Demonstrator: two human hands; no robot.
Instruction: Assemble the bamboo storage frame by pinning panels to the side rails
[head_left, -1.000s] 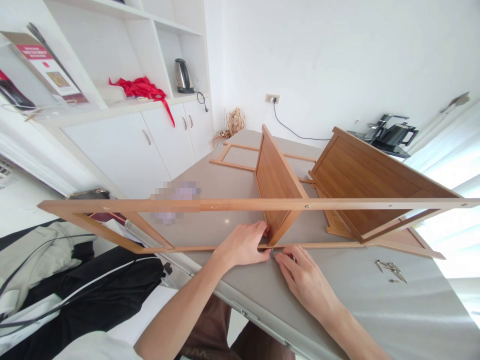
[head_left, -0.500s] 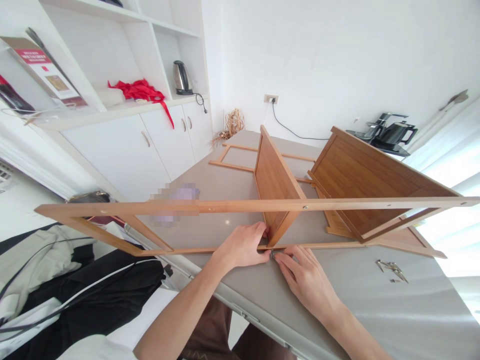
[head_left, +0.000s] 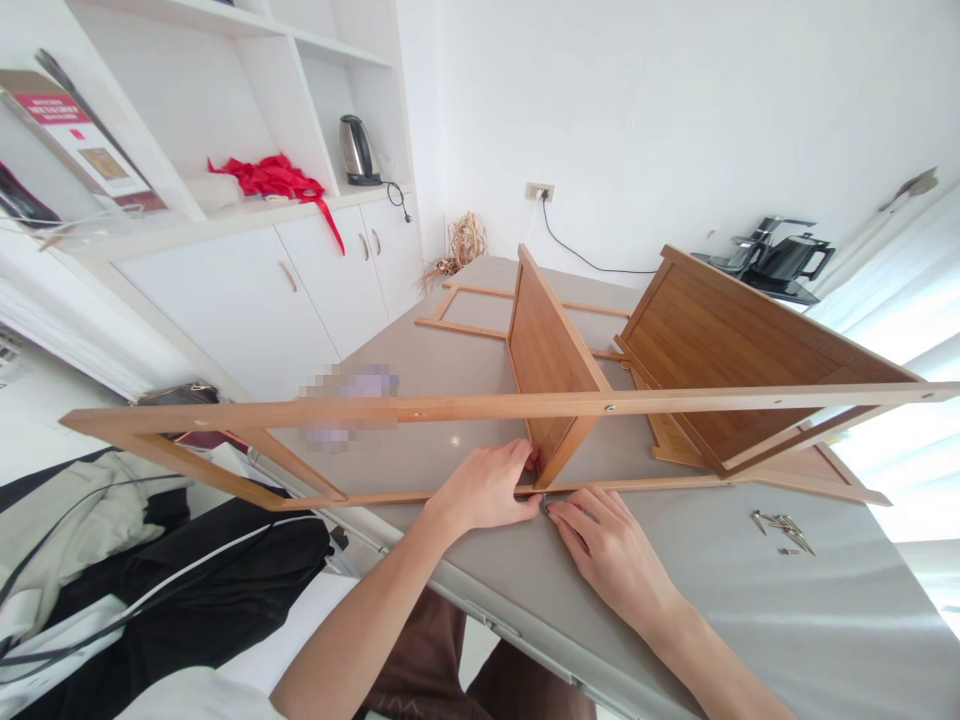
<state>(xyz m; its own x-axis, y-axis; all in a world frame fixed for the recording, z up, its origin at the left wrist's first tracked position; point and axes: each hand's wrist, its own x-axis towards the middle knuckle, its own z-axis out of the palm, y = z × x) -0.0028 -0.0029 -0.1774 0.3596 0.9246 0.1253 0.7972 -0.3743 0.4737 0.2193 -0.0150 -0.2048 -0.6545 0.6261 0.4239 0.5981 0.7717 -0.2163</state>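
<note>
A wooden rack frame lies on its long side, with a shelf panel standing between its sides. My left hand is closed round the near lower rail where the panel's bottom corner meets it, fingers behind and thumb in front. At that joint, my right hand pinches a small metal screw between thumb and forefinger. The screw's tip and the hole are hidden by my fingertips. Farther right, a second, larger panel leans within the frame.
Several loose screws lie on the grey table to the right. Beyond them stands a black kettle set. A blurred purple item is at left. Clothes lie by the table's near left edge.
The view has shifted very slightly. Both hands stay at the same joint, with the right fingers still on the screw.
</note>
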